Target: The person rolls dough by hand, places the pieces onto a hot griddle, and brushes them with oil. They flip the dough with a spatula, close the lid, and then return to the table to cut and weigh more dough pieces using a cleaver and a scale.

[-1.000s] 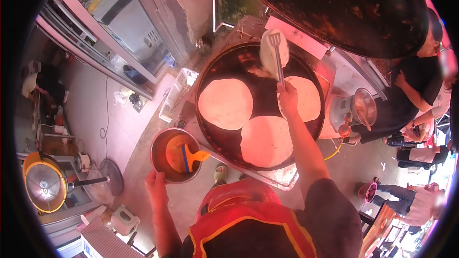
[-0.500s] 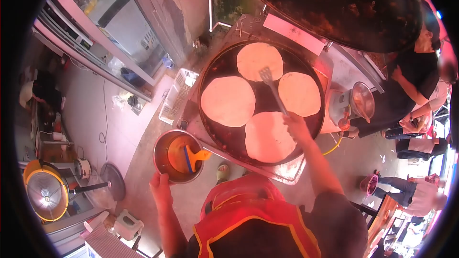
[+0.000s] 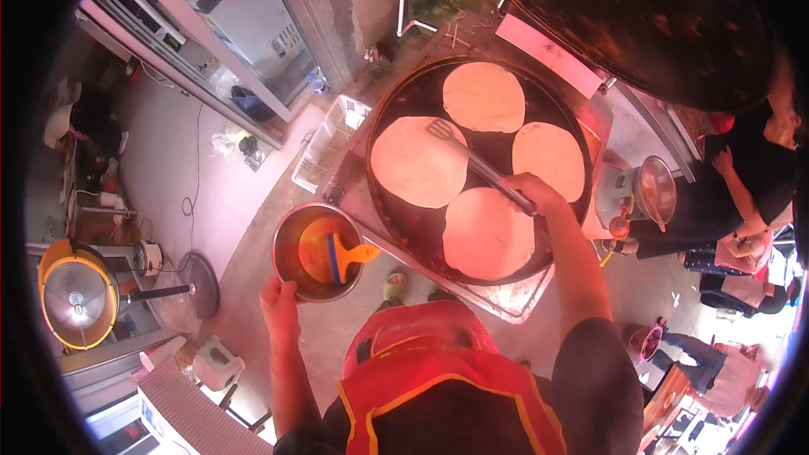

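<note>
My right hand (image 3: 536, 191) is closed around the handle of a slotted spatula (image 3: 480, 167). The spatula's head lies over the upper right part of the left flatbread (image 3: 413, 170). Other pale round flatbreads share the wide dark griddle pan (image 3: 389, 232): one at the far side (image 3: 484, 98), one on the right (image 3: 549, 160) and one nearest me (image 3: 487, 236). My left hand (image 3: 278, 293) grips the rim of a metal pot (image 3: 285, 232). Inside the pot is orange-yellow liquid, and a brush with an orange handle (image 3: 361, 254) leans over its right edge.
A large dark lid (image 3: 624, 17) stands raised behind the pan. Left of the pan is a white plastic basket (image 3: 324, 145). A metal bowl (image 3: 656, 190) sits to the right, near a person in black (image 3: 742, 177). A standing fan (image 3: 80, 299) is far left.
The spatula has moved left from the far flatbread to the left flatbread, and my right hand has turned with it. My left hand still holds the pot. The camera view has shifted slightly.
</note>
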The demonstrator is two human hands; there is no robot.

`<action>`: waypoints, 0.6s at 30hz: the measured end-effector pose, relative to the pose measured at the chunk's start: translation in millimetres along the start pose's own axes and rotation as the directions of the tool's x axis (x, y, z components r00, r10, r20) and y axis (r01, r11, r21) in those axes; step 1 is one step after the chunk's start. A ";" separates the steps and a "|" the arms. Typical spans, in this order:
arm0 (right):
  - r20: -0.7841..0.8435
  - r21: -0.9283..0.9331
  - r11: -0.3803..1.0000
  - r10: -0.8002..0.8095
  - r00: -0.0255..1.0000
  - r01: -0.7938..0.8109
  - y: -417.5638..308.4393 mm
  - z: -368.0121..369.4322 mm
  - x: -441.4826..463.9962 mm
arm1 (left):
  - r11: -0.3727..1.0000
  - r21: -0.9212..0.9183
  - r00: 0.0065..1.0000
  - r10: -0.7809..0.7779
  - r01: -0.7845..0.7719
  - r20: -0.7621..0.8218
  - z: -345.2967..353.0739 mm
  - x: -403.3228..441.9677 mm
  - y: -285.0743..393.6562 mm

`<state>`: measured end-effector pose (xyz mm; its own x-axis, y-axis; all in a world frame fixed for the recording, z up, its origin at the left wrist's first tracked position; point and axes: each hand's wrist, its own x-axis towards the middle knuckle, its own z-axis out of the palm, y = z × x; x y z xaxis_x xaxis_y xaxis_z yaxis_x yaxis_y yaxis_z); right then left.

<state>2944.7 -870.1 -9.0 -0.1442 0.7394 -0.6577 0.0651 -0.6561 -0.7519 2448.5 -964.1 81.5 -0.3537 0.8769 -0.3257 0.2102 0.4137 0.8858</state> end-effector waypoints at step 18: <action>-0.063 -0.979 0.185 -0.664 0.745 0.083 36.0 130.9 -51.8 | 0.985 -0.169 0.998 0.044 -0.038 0.033 -9.3 15.2 -18.2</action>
<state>2825.2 -951.8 4.0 -0.0889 0.9960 0.0067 0.9670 0.0879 -0.2392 2430.8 -960.6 63.5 -0.3137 0.9020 -0.2967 0.0663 0.3326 0.9408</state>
